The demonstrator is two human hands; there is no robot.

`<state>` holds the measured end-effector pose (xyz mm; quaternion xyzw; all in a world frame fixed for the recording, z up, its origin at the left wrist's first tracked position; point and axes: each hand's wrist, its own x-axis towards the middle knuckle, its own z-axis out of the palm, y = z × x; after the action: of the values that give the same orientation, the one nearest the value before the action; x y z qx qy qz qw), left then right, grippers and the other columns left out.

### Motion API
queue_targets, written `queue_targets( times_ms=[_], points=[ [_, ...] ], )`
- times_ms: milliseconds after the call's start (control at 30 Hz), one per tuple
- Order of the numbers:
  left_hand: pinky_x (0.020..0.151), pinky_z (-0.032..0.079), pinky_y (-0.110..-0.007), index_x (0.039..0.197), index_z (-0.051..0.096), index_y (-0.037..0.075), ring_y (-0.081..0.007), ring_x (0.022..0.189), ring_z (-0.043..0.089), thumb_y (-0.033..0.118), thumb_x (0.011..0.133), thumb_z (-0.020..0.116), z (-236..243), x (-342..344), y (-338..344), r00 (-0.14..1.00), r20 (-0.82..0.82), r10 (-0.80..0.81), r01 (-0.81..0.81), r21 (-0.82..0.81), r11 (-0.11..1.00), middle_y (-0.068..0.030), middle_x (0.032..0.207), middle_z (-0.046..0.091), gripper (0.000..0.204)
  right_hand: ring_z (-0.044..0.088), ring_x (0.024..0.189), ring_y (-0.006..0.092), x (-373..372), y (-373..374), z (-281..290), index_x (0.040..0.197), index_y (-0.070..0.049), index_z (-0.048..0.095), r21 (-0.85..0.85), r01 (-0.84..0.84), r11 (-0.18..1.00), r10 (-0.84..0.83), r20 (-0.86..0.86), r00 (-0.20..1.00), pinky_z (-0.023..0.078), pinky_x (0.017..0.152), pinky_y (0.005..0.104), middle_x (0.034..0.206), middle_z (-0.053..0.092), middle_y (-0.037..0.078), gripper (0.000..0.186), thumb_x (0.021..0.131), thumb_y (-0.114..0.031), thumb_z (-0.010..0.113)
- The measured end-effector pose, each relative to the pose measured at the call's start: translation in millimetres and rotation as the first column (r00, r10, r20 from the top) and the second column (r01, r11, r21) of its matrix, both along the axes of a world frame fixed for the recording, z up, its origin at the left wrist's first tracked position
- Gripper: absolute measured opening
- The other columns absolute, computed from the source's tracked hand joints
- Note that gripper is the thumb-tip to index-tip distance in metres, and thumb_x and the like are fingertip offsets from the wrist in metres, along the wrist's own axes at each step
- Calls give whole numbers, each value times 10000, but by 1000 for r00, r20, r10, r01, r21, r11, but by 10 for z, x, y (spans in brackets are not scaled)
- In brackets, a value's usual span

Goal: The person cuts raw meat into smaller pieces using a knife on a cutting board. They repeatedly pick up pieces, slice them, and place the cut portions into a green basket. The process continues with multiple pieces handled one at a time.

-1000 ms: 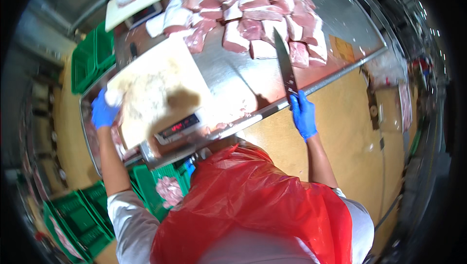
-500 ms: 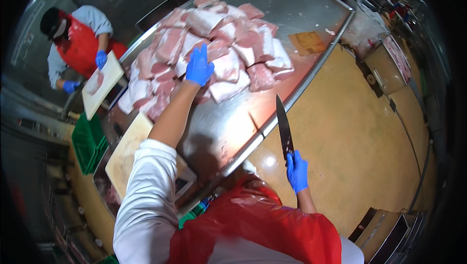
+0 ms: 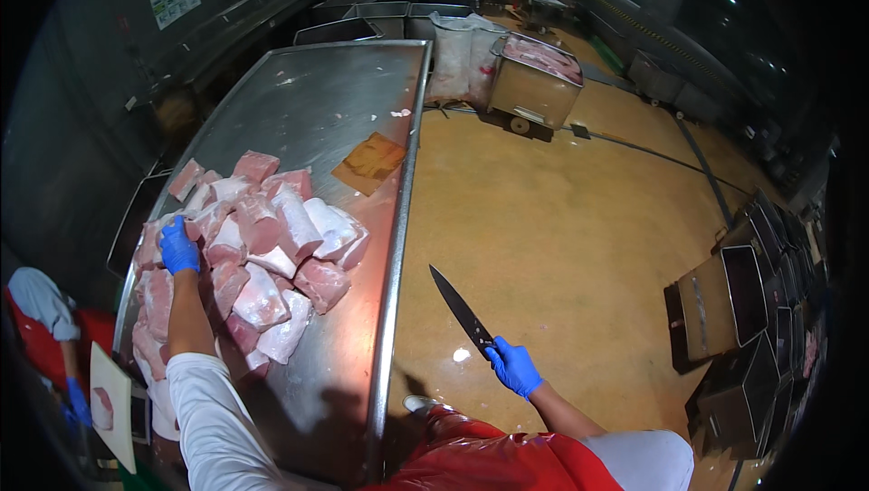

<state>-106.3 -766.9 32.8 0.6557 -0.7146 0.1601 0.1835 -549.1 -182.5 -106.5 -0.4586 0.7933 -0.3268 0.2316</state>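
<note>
On the left side of the steel table (image 3: 353,346) lies a heap of thick, pale pink meat slabs (image 3: 259,296) with white fat. My left hand (image 3: 179,247), in a blue glove, reaches onto the far left part of the heap. Its fingers are apart and touch the meat; their tips are partly lost against it. My right hand (image 3: 514,369), also gloved in blue, grips the handle of a long dark-bladed knife (image 3: 460,308). Held over the floor to the right of the table, the blade points up and left, apart from the meat.
A brown sheet (image 3: 369,163) lies beyond the heap by the table's right edge. At lower left, a co-worker's gloved hand (image 3: 79,403) is beside a white cutting board (image 3: 110,409). A wheeled steel bin (image 3: 540,84) holds meat; steel carts (image 3: 720,301) stand at right.
My view has swung to the right, showing more of the floor and far room. My left hand has shifted across the heap toward its far left side. The knife stays in my right hand.
</note>
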Motion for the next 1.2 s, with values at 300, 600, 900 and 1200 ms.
queue_targets(
  times_ms=[300,600,900,1200],
  points=[
    [772,539,-342,1107,654,-7,-169,888,611,164,854,710,573,2363,1842,374,-921,-108,292,7,956,-82,983,668,310,646,606,406,211,-298,288,980,-47,583,-78,-276,958,279,36,960,477,526,456,663,629,216,204,1017,-247,578],
    [888,532,-376,1191,619,57,-290,1022,647,108,726,698,1855,1895,5679,930,-365,-45,99,130,987,-137,1071,660,475,503,564,142,731,-803,956,938,-6,588,-127,-719,684,725,9,689,417,530,332,640,565,85,218,1040,-194,547],
    [999,479,-465,1068,638,32,-412,1182,573,-9,740,637,372,1849,8280,780,-574,250,-189,166,968,-207,1285,586,331,611,558,242,2124,-1002,1085,967,7,572,-215,-900,379,921,-6,389,469,533,361,693,653,147,223,1036,-205,567],
    [949,488,-534,1528,367,263,-456,1067,610,336,671,854,742,1440,6871,674,-82,734,-568,578,586,-215,1238,572,988,570,519,135,3277,-894,1555,1025,-19,604,-342,-935,94,981,-128,146,450,504,313,651,633,83,295,1048,-308,551]
  ],
)
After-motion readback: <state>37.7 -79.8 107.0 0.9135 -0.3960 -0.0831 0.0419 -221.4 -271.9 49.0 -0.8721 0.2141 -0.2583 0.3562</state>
